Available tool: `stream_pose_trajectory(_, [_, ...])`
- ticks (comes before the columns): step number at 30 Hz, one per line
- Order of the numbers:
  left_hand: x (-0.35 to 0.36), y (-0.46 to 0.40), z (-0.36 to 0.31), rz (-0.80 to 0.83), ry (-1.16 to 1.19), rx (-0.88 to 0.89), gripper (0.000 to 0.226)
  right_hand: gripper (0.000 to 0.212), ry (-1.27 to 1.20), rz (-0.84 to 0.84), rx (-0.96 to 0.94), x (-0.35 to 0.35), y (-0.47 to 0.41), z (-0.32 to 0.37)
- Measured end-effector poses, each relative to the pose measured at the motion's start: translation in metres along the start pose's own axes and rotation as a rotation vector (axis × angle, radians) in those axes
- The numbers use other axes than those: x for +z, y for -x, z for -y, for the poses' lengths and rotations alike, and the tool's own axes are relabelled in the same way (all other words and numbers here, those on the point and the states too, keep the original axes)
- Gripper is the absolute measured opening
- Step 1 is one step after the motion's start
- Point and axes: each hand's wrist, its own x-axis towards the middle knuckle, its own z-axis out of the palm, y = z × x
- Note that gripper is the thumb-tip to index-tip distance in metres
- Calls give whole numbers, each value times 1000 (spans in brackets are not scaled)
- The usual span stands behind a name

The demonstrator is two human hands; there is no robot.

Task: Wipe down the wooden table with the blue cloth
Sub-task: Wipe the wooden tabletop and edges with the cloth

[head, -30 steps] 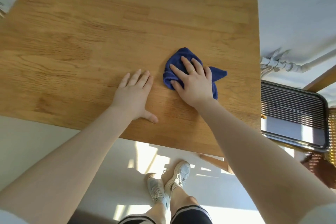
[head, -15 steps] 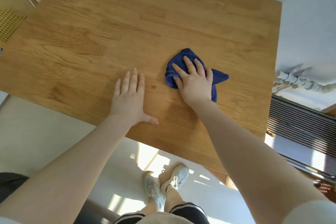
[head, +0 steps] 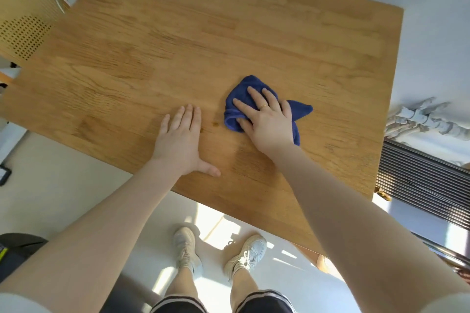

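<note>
While the left hand [head: 181, 143] lies palm down on the tabletop [head: 178, 40], its fingers [head: 188, 115] are straight and pressed close together, pointing toward twelve o'clock, and the thumb sticks out toward four o'clock near the front edge. The bare left forearm runs back from it toward seven o'clock, to the lower left corner of the view. At three o'clock from this hand, just beside it but not touching, is a small dark spot [head: 216, 124] on the wood.

Next, toward three o'clock again, comes the blue cloth [head: 240, 98]. It is deep blue and crumpled into a loose bunch with rounded folds at its eleven o'clock side; one pointed corner pokes out flat toward three o'clock and another flap trails toward five o'clock. It sits on the front right part of the tabletop, well apart from the right edge.

The right hand [head: 267, 122] rests flat on top of the cloth, its fingers [head: 254, 96] slightly spread and straight, pointing toward eleven o'clock, with a thin ring on one of them. The thumb lies along the cloth's near left fold. The right forearm stretches back toward five o'clock, crossing the front edge of the tabletop.
</note>
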Motion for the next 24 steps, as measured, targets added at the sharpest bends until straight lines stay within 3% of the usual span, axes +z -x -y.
stream_pose_trajectory(3, [0,-1,5,6,8,53,148,43,-14,-28,66,1,-2,7])
stream_pose_trajectory(7, [-6,-1,27,71,21,173,144,45,-1,-93,-92,21,48,34])
stream_pose_trajectory(11, [-18,-7,55,137,-22,316,139,43,-7,-47,-221,25,57,38])
stream_pose_trajectory(13, [-20,-12,65,139,-24,365,135,44,10,-80,-166,20,33,30])
stream_pose_trajectory(18, [-15,-19,88,95,-30,423,132,43,14,-88,235,13,-20,33])
stream_pose_trajectory(20, [-16,-21,98,93,-45,428,132,43,15,-137,227,18,-8,47])
stream_pose_trajectory(24, [-25,-33,117,88,-73,432,132,43,19,-186,39,43,34,90])
